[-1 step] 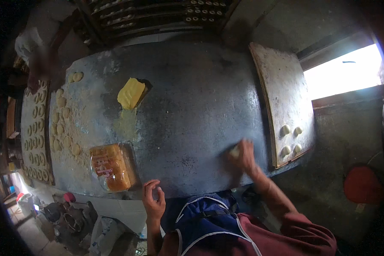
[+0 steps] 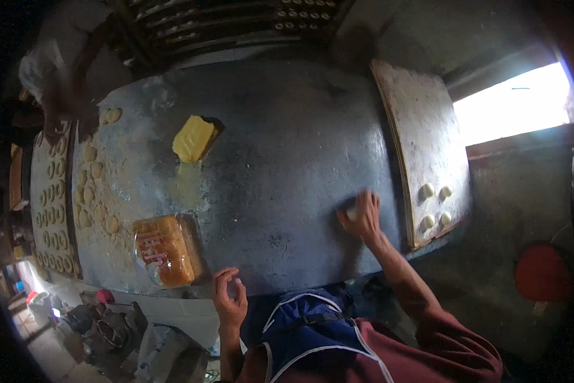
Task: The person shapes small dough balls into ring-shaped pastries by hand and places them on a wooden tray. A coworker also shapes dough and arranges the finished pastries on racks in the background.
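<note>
My right hand (image 2: 363, 214) is cupped over a small pale dough ball (image 2: 352, 210) on the dark work table (image 2: 280, 134), its fingers curled around the ball, which is mostly hidden. To its right, a floury wooden board (image 2: 414, 127) carries several small dough balls (image 2: 428, 190). My left hand (image 2: 229, 290) rests at the near table edge with fingers loosely bent and apart, holding nothing I can see. Left of it lies a plastic-wrapped loaf of bread rolls (image 2: 165, 249). Farther back sits a slab of yellow fat (image 2: 193, 138) with a greasy smear below it.
Flattened dough pieces (image 2: 95, 169) lie in flour on the left. A co-worker's hand (image 2: 54, 127) is over a board of dough rings (image 2: 51, 210) at far left. A rack of trays (image 2: 299, 16) stands behind. Machinery (image 2: 108, 332) is below the table at lower left.
My right hand has shifted a little forward, away from me, on the table. The co-worker's arm at upper left has moved slightly over the ring board. My left hand is almost unchanged.
</note>
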Tool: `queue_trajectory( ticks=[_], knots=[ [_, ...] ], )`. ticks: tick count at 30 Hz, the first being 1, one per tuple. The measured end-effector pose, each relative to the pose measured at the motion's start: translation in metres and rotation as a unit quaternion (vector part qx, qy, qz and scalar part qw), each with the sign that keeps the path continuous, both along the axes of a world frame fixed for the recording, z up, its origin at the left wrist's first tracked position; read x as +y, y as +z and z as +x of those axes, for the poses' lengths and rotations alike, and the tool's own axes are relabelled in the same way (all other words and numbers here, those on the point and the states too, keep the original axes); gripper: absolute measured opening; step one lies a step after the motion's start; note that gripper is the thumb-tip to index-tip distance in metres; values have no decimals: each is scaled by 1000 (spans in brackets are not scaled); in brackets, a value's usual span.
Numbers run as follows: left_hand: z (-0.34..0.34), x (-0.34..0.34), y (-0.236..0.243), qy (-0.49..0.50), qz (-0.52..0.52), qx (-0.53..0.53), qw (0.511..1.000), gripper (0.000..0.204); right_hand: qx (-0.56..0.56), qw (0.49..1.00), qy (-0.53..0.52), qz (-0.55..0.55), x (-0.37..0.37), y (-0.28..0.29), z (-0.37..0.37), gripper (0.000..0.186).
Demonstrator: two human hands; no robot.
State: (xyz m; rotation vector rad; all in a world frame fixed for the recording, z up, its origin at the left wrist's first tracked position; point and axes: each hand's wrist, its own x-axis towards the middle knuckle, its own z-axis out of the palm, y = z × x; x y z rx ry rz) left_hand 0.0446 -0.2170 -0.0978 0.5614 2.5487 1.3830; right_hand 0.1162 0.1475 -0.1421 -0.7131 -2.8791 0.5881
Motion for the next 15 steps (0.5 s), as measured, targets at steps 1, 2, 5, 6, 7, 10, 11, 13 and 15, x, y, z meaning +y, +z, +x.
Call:
queue_trajectory(
  ticks=[1, 2, 5, 6, 7, 10, 11, 13, 15],
  knots=[
    [4, -3, 0, 3, -3, -12, 1000, 22, -49, 997, -59, 14, 8, 4, -15, 59],
    [5, -1, 2, -22, -8, 0, 1000, 22, 34, 994, -18, 98, -13, -7, -14, 59],
    [-15, 23, 7, -65, 4, 45, 997, 23, 114, 990, 52, 64, -61, -30, 29, 51],
    [-16, 21, 7, -68, 11, 45, 997, 23, 59, 996, 55, -34, -52, -41, 68, 51],
    [-18, 20, 7, -76, 21, 43, 996, 23, 3, 990, 52, -129, -38, -46, 94, 52],
    [-20, 14, 4, -68, -4, 27, 997, 23, 105, 988, -51, 100, 30, -28, 41, 43],
    [-18, 21, 4, -89, -4, 30, 996, 23, 108, 989, -22, 98, 9, -16, 34, 43],
    [-22, 40, 13, -120, -9, 43, 992, 24, 122, 988, 46, 88, -30, -1, 17, 42],
    [-22, 58, 27, -159, 3, 57, 986, 26, 144, 987, -18, -64, -47, 5, 57, 50]
  ],
)
